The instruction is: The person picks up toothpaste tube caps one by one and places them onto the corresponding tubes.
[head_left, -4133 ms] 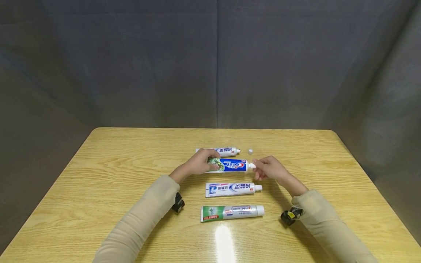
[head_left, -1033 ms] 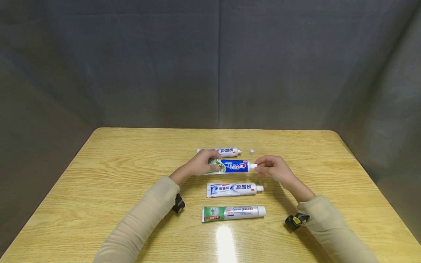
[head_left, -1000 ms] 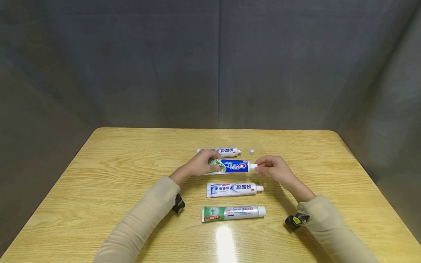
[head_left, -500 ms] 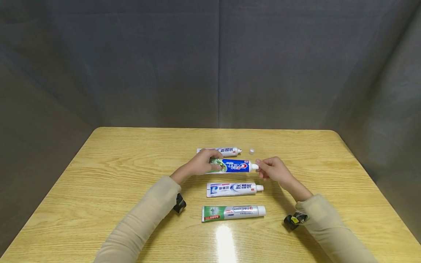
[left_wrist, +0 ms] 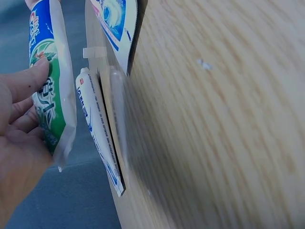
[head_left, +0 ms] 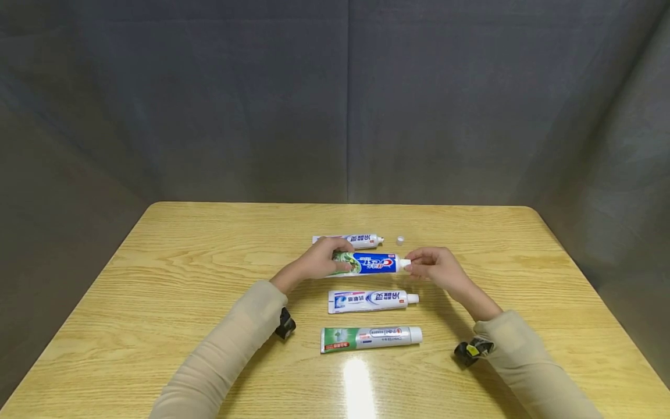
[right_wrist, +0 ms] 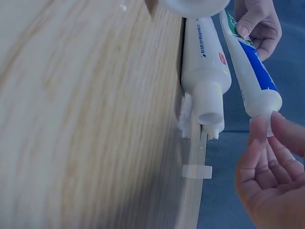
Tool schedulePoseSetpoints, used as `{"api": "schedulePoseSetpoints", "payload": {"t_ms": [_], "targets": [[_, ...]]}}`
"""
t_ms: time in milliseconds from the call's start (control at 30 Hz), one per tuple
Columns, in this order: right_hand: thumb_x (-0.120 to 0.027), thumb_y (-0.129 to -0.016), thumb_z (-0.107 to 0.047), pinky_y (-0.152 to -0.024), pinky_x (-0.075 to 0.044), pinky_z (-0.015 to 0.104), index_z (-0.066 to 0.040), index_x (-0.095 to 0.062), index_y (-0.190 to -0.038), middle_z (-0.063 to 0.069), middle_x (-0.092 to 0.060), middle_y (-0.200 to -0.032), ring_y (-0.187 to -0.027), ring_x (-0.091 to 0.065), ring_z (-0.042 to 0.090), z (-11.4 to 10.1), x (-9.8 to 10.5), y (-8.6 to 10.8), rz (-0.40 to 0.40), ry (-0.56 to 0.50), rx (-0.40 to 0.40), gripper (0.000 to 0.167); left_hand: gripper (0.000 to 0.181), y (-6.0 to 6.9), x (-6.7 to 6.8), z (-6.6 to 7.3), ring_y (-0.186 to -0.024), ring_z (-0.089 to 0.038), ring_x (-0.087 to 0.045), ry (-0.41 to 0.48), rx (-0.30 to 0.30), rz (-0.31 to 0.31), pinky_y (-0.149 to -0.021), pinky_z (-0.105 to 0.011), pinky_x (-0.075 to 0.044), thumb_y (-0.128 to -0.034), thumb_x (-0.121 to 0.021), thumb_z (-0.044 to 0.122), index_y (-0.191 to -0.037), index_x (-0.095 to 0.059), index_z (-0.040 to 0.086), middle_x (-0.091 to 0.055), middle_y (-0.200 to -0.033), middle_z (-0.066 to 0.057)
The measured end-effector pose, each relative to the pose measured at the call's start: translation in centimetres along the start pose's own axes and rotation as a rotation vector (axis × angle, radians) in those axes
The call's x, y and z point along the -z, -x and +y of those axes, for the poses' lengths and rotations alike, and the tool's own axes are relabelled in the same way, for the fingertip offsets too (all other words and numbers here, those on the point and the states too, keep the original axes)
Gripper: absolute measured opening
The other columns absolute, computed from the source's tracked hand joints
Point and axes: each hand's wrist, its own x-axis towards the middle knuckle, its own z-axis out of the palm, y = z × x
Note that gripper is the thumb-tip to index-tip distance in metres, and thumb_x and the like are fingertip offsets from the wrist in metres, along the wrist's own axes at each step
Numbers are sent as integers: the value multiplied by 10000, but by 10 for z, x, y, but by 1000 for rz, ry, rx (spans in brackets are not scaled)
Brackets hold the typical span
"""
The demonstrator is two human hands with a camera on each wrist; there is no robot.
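Observation:
My left hand [head_left: 320, 259] grips a blue, green and white Crest toothpaste tube [head_left: 374, 263] near its tail end, lifted off the table as the left wrist view shows. At the other end, my right hand [head_left: 438, 272] pinches the tube's white cap [head_left: 405, 264] between thumb and fingers; in the right wrist view the fingertips partly cover the cap [right_wrist: 267, 125]. Just behind lies a white toothpaste tube [head_left: 363, 241] with its nozzle bare, partly hidden by the left hand. A small loose cap [head_left: 400, 240] sits right of that nozzle.
Nearer on the wooden table [head_left: 209, 244] lie a capped white-and-blue toothpaste tube [head_left: 369, 301] and a capped green-and-silver toothpaste tube [head_left: 370, 338]. All point their nozzle ends right. A dark cloth [head_left: 262, 105] hangs behind the table.
My right fingers have shifted around the cap, curling downward half a second ago and now reaching higher again, as one second ago. The left hand and the Crest tube have barely moved.

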Motion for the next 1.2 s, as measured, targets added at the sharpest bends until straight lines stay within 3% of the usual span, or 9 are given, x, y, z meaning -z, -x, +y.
{"api": "schedulePoseSetpoints", "payload": {"t_ms": [167,433,700,1000,1200], "targets": [[-575,-860,24,-660,-525,354,204,-564,-1000,207,-652,-807,-636,-619,117,0,0,0,12,-28,-4,228,248,0,0,1,-822,-130,-526,-3,8,-6,-762,-282,-446,-820,-678,106,-1051,-624,34,-607,-945,-22],[-533,-879,32,-649,-525,297,229,-546,-981,222,-638,-785,-616,-601,116,2,-1,-3,9,-70,-55,222,288,0,-1,6,-987,-202,-557,-55,33,-1,-888,-336,-424,-830,-667,117,-1092,-616,11,-623,-1039,-78],[-522,-879,39,-631,-524,275,242,-543,-975,140,-657,-743,-589,-595,87,3,-3,-4,22,-99,-77,226,298,1,-3,5,-945,-178,-555,-63,38,0,-843,-321,-441,-835,-663,130,-1103,-617,8,-625,-1033,-72],[-540,-888,-3,-701,-522,347,207,-553,-1020,236,-644,-860,-648,-613,129,4,-2,-7,-18,-33,-150,248,310,-4,-4,-1,-984,-191,-565,-89,46,-28,-860,-317,-441,-813,-690,140,-1089,-628,15,-632,-1051,-79],[-560,-875,-4,-643,-525,304,190,-573,-986,192,-652,-795,-619,-607,134,10,-5,-9,-30,1,-211,224,260,-6,-7,-4,-954,-198,-582,-113,30,-54,-837,-288,-454,-803,-688,71,-1049,-639,6,-639,-1016,-86]]}}
